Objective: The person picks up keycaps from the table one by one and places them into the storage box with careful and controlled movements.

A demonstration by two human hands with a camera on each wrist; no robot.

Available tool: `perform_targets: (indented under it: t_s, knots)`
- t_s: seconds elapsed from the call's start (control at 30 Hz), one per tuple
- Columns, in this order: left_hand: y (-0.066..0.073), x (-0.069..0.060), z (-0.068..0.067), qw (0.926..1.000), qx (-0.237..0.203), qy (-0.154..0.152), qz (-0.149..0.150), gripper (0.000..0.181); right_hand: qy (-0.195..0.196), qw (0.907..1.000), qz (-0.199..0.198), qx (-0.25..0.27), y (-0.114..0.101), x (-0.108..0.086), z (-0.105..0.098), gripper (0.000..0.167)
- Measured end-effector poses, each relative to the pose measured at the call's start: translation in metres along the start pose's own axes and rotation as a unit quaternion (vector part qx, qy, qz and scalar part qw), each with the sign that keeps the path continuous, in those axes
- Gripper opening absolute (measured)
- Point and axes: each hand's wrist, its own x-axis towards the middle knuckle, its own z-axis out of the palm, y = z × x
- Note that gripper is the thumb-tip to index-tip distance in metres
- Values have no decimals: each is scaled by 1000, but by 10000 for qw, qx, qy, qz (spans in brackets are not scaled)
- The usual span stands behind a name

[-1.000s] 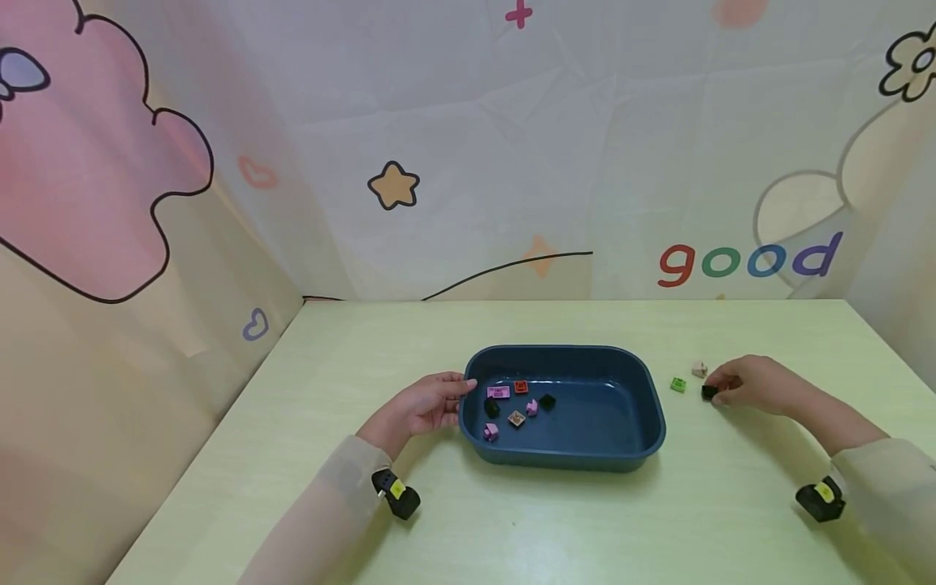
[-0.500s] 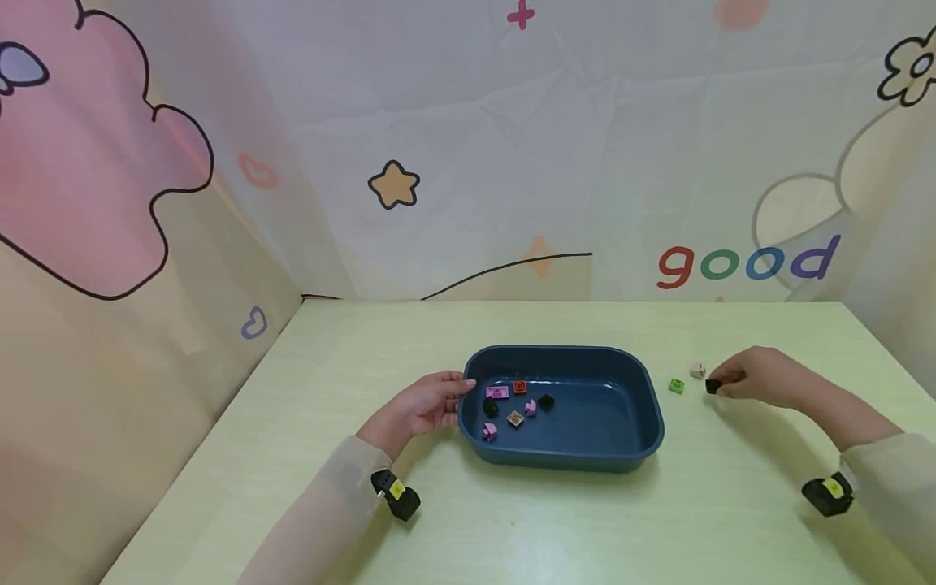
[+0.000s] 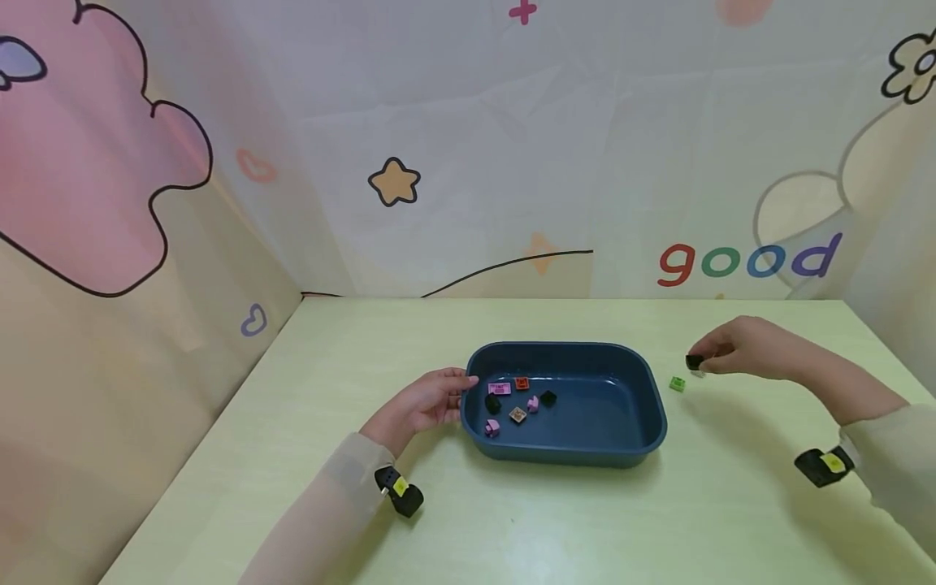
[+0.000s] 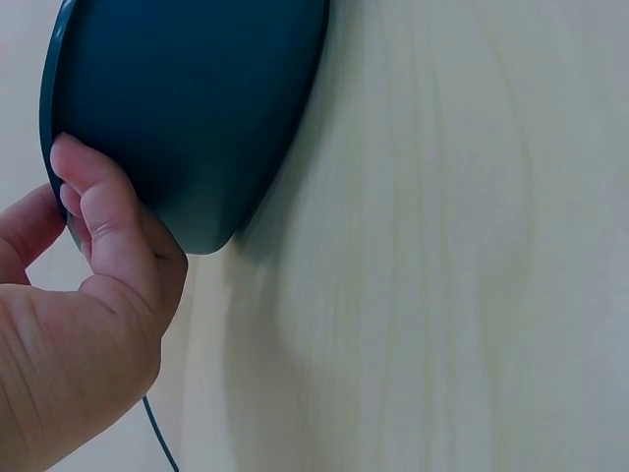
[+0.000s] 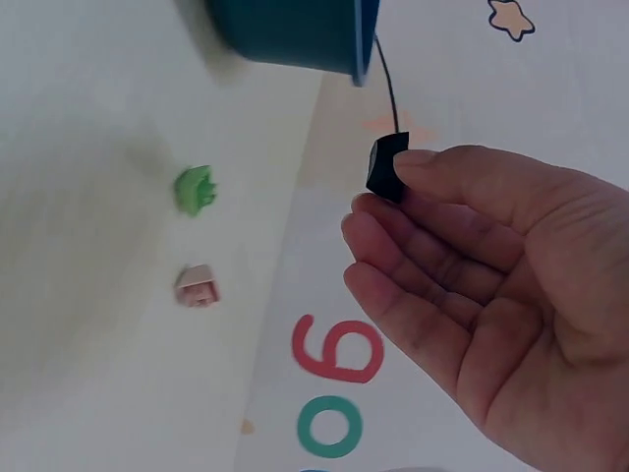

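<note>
My left hand [image 3: 431, 402] pinches the left rim of a dark blue plastic tub [image 3: 585, 459]; the left wrist view shows thumb and fingers on both sides of that rim. Between thumb and fingertips, my right hand [image 3: 753, 349] holds a small black block [image 5: 387, 167], raised above the table to the right of the tub. Beneath that hand lie a green block [image 3: 678, 383] and a pale pinkish block [image 5: 198, 286], the latter mostly hidden in the head view. Inside the tub's left half are several small blocks, among them a pink one [image 3: 500, 388] and an orange-red one [image 3: 522, 383].
The tub stands on a pale green-yellow table [image 3: 512, 528]. A printed cloth backdrop [image 3: 468, 162] rises along the table's back edge and left side. Each wrist carries a small black camera, such as the right one [image 3: 822, 466].
My right hand has picked the black block up off the table and moved it up and slightly left, now over the pale block. The left hand has stayed on the tub's rim.
</note>
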Motion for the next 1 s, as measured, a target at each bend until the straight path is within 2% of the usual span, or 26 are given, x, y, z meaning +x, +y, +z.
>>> perform_targets:
  t_s: [0.17, 0.63, 0.8, 1.0]
  knots:
    - [0, 0, 0, 10000, 63, -5, -51, 9, -142, 9998, -97, -46, -13, 6, -11, 31]
    - [6, -1, 1, 9993, 245, 84, -287, 8, -240, 9979, -582, -156, -51, 24, -42, 27]
    - [8, -1, 1, 9990, 246, 165, -348, 8, -307, 9962, -768, -279, -64, 33, -44, 27]
    - [6, 0, 1, 9988, 219, 212, -372, 8, -462, 9940, -993, -57, -80, 46, -42, 28]
